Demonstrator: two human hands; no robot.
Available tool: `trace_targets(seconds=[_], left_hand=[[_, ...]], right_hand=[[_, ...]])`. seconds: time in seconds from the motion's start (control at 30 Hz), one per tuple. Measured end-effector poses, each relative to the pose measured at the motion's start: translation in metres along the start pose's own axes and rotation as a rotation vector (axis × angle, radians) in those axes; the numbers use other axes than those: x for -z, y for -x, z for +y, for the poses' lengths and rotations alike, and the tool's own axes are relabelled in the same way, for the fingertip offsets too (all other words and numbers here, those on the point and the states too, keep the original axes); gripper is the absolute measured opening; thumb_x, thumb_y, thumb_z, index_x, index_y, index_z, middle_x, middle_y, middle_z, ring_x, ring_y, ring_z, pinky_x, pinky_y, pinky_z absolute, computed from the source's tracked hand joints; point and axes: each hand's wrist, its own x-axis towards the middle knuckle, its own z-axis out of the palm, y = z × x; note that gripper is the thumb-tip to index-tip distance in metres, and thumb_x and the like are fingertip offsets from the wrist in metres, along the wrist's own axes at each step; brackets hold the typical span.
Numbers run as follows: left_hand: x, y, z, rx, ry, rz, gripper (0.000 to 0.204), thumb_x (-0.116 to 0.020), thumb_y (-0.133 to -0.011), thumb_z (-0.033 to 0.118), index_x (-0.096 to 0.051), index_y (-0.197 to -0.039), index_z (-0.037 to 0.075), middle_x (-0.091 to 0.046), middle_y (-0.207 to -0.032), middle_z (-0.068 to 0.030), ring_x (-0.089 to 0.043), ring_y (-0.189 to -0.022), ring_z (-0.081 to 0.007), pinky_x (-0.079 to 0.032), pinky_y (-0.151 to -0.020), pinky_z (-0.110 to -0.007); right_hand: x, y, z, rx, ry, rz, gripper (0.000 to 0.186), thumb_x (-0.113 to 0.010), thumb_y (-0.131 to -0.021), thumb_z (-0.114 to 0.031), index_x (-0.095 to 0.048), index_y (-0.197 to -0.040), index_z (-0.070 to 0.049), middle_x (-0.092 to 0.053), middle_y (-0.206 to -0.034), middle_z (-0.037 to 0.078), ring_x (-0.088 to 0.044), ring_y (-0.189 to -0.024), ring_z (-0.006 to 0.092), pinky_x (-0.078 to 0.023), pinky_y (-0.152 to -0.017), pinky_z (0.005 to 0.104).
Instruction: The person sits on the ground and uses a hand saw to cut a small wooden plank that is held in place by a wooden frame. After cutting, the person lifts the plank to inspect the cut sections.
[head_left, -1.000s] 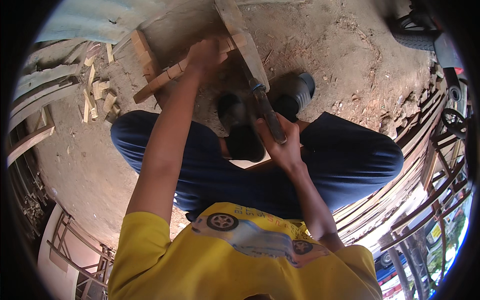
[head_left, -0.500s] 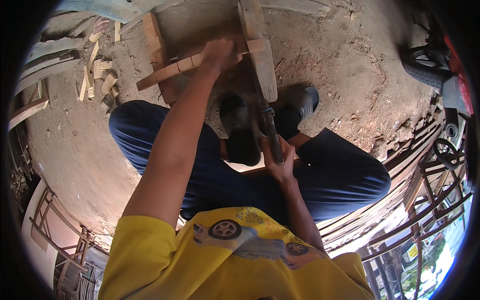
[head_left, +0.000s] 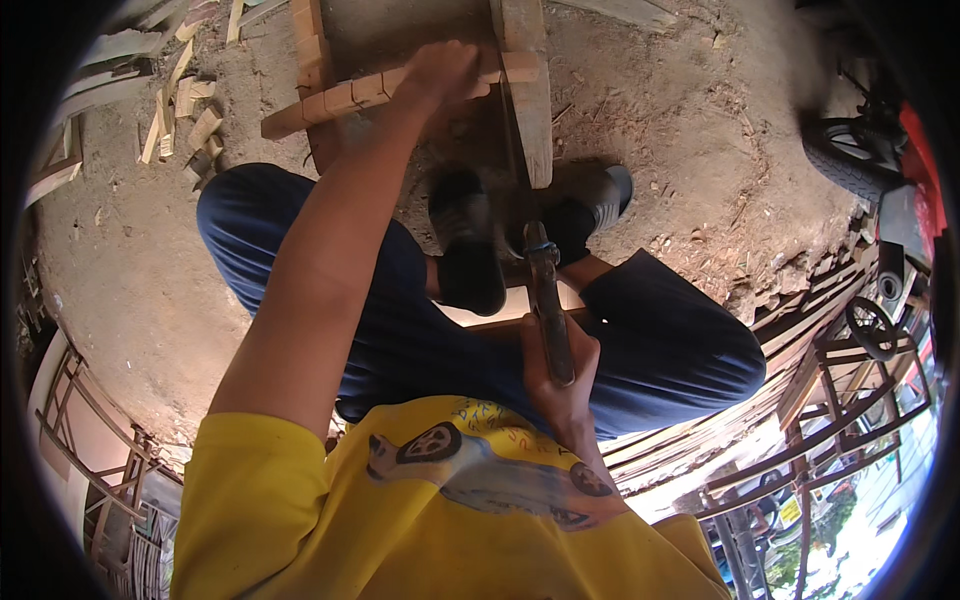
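Saw (head_left: 546, 285) has slid back with right hand (head_left: 581, 360).

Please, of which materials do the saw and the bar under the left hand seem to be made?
Saw blade: probably steel, dull and dark; it looks long and thin.
Saw handle: dark, with a worn, patchy finish; wood or metal, I cannot tell.
Bar: apparently bare wood; its brown surface is matte and shows no paint.

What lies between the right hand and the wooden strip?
The saw: in the head view, its upper handle and thin dark blade stretch from the right hand up to the wooden strip.
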Motion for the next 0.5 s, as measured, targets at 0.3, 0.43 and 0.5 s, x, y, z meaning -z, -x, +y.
trace_targets(seconds=[0.3,0.43,0.5], left_hand=[[0.012,-0.003,0.003,-0.002,0.075,-0.027,0.035,-0.072,-0.069,0.028,-0.068,-0.089,-0.001,-0.068,-0.094,-0.0206,-0.065,-0.092,-0.0353,-0.053,-0.082,-0.044],[0.0,-0.011,-0.012,-0.068,0.086,-0.022,0.034,-0.073,-0.069,0.029,-0.068,-0.087,0.0,-0.068,-0.093,-0.0203,-0.064,-0.093,-0.0354,-0.052,-0.082,-0.044],[-0.002,-0.009,-0.009,-0.066,0.083,-0.017,0.033,-0.073,-0.07,0.03,-0.068,-0.085,0.001,-0.068,-0.094,-0.0204,-0.064,-0.093,-0.0356,-0.052,-0.083,-0.044]], right_hand=[[0.019,0.037,-0.007,-0.081,0.02,0.042,0.016,-0.059,-0.091,-0.011,-0.062,-0.089,0.005,-0.053,-0.061,0.002,-0.044,-0.058,0.0029,-0.033,-0.048,0.0235],[0.003,0.0,-0.007,0.007,-0.018,0.041,0.016,-0.059,-0.091,-0.011,-0.062,-0.087,0.004,-0.053,-0.061,0.001,-0.044,-0.057,0.0033,-0.034,-0.048,0.0236],[0.0,0.04,-0.008,-0.005,-0.015,0.08,0.017,-0.059,-0.091,-0.012,-0.06,-0.082,0.003,-0.051,-0.06,0.0,-0.042,-0.056,0.0033,-0.033,-0.047,0.0244]])
